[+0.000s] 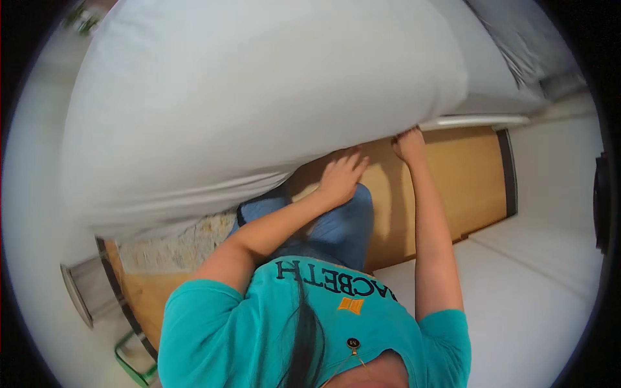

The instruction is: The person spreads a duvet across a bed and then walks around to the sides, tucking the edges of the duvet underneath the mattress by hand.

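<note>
A large white sheet (pixel 271 82) covers what looks like a mattress and fills the upper part of the view. Its lower edge slants up to the right in front of me. My right hand (pixel 409 144) is curled at that edge, its fingers closed on the sheet and partly hidden. Just left of it, my left hand (pixel 343 178) holds nothing; its fingers are spread above my knee, the tips near the sheet's underside. Folds (pixel 233 189) run along the sheet's lower left side.
A wood-coloured floor (pixel 456 174) lies below, with a patterned rug (pixel 170 247) at left. White panels (pixel 485 271) stand close on my right. A pale rail (pixel 480 120) runs beyond my right hand. A green-framed object (pixel 131 363) is at lower left, and grey fabric (pixel 538 43) at upper right.
</note>
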Available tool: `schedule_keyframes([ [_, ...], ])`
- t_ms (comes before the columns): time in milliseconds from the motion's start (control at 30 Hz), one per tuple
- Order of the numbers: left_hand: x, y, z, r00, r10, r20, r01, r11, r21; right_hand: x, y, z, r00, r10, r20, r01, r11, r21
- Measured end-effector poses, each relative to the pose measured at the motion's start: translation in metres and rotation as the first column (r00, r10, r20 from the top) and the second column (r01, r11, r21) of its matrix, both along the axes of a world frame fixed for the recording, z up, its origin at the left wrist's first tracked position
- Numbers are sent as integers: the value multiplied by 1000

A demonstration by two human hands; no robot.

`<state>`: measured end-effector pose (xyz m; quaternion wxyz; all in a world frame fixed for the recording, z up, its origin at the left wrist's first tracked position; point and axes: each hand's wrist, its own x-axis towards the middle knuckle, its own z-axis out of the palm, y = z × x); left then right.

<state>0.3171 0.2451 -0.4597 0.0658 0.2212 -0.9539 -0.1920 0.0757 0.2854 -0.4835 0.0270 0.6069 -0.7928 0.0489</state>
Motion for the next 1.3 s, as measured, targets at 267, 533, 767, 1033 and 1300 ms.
schedule_keyframes([
  [267,261,-31,-60,337,930,149,-344,-25,939,176,-1,42,862,376,339,-374,925,-75],
  [533,354,-91,-31,-695,693,193,475,241,846,242,-21,42,695,700,164,-621,699,-355],
  [767,467,-102,-14,-461,887,-15,466,257,847,284,-48,40,913,377,154,-348,919,-186],
  [1033,502,-80,-96,230,887,401,-963,149,223,331,-91,43,960,115,257,-138,988,75],
  [1300,266,-29,26,922,315,-225,-336,939,-65,312,-83,26,988,56,144,-58,998,14],
])
